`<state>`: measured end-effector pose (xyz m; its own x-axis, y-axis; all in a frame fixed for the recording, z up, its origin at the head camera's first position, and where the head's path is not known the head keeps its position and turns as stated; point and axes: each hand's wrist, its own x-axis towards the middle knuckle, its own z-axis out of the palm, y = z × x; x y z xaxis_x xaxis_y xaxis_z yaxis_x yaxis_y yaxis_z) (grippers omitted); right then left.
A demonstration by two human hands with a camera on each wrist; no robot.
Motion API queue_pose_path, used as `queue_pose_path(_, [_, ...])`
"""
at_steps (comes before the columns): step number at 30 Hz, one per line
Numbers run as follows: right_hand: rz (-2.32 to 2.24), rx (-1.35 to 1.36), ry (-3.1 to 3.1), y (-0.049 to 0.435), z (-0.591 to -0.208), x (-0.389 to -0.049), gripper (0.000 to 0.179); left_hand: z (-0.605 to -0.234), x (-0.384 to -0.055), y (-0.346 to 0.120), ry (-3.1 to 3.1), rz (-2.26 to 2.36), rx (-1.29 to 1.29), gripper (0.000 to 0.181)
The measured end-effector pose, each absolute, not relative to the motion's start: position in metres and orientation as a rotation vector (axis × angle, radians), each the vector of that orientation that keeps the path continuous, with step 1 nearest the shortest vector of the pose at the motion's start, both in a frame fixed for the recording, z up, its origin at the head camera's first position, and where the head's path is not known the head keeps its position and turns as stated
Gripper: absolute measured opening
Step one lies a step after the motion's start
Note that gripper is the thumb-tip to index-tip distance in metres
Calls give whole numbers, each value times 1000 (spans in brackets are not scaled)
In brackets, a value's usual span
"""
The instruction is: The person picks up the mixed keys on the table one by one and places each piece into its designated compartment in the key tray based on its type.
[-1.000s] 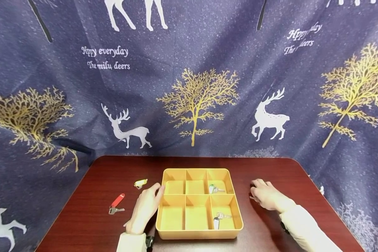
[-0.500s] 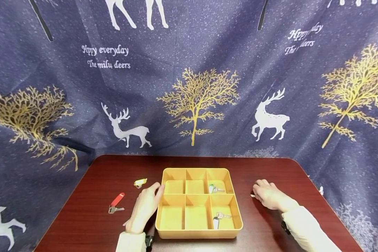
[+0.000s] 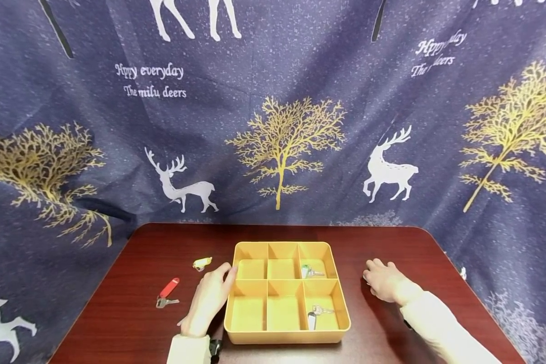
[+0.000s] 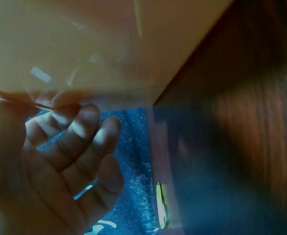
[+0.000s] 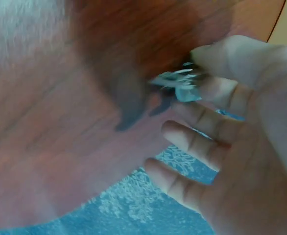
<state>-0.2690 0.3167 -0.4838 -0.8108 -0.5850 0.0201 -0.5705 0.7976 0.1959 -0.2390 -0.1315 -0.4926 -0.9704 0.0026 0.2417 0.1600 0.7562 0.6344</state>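
Observation:
A yellow divided storage box (image 3: 287, 337) stands in the middle of the table. My left hand (image 3: 211, 296) holds its left side, fingertips at the rim; in the left wrist view the curled fingers (image 4: 86, 122) lie by the box wall. To the right of the box, my right hand (image 3: 384, 282) is low over the table. In the right wrist view its thumb and forefinger pinch a key (image 5: 173, 80) with a tag on it, partly covered by the fingers. A green-tagged key (image 3: 313, 273) lies in the back right compartment, a dark-tagged key (image 3: 318, 311) in the front right one.
On the dark red table (image 3: 132, 263), left of my left hand, lie a key with a red tag (image 3: 169, 288) and a yellow-tagged key (image 3: 202, 263). A blue cloth (image 3: 255, 76) printed with deer and trees hangs behind the table.
My right hand shifts slightly right, then slightly back left, staying low over the table. My left hand, the box and the lying keys keep their places.

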Motion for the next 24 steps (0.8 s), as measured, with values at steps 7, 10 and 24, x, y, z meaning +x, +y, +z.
queue_pose_path(7, [-185, 979, -2874, 322, -486, -274, 23, -492, -239, -132, -2731, -1015, -132, 28])
queue_pose_path(10, [58, 1001, -2846, 331, -489, -276, 30, -492, -239, -132, -2730, -1024, -126, 28])
queue_pose_path(24, [528, 691, -3042, 363, -491, -263, 33, -493, -239, -132, -2727, -1017, -142, 28])
